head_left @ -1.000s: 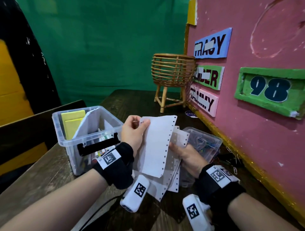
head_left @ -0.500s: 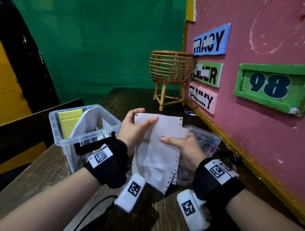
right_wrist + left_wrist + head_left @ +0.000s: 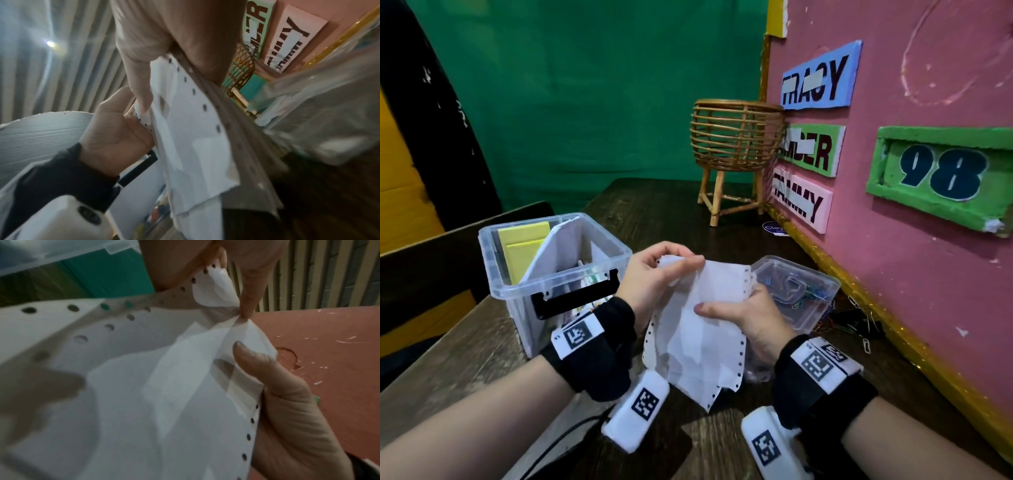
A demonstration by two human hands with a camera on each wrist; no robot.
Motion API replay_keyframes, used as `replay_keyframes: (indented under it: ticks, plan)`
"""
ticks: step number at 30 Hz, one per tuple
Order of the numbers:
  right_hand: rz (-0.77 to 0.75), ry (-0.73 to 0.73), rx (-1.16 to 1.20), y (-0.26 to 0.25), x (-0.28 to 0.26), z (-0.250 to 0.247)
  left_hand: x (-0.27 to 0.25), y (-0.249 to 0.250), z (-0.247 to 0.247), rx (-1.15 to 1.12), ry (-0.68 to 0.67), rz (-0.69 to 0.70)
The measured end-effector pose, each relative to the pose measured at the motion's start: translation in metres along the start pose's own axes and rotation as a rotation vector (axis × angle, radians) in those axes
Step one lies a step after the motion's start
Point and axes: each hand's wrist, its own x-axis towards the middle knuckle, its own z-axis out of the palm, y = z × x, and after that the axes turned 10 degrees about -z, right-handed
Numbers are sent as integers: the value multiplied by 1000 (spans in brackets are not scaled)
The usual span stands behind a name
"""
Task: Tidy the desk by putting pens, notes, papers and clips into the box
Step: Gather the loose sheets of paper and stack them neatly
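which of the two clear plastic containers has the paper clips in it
The low, shallow tub by the pink wall, behind the right hand, with coloured clips showing through it. The taller box with the black latch, on the left, shows yellow notes and paper instead.

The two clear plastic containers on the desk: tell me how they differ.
The box is tall, open-topped, with a black handle, and holds yellow notes and paper. The tub is low, lies right of the hands, and holds coloured paper clips. Both are clear plastic standing on the wooden desk.
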Motion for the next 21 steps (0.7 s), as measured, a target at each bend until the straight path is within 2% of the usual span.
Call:
replay_keyframes:
  ticks: [4,7,10,13,15,18,21]
  plan:
    - [-118,53,26,-15,11,8,5,18,-4,-45,22,105]
    - [-183,-3,-67,-19,16,5,6,21,-10,-1,40,176]
    - [-67,-44,-122,-8,12,1,4,14,-18,66,25,150]
    - [137,-55,-121,8,6,-3,2,5,-24,99,-13,58]
    - [215,-72,-147,13,6,-2,1,0,-25,111,-20,-8]
    - [223,-53,-142,15,10,3,1,-5,-19,98,2,-58]
    - [194,-21,-135,9,14,9,4,-2,-16,68,15,6]
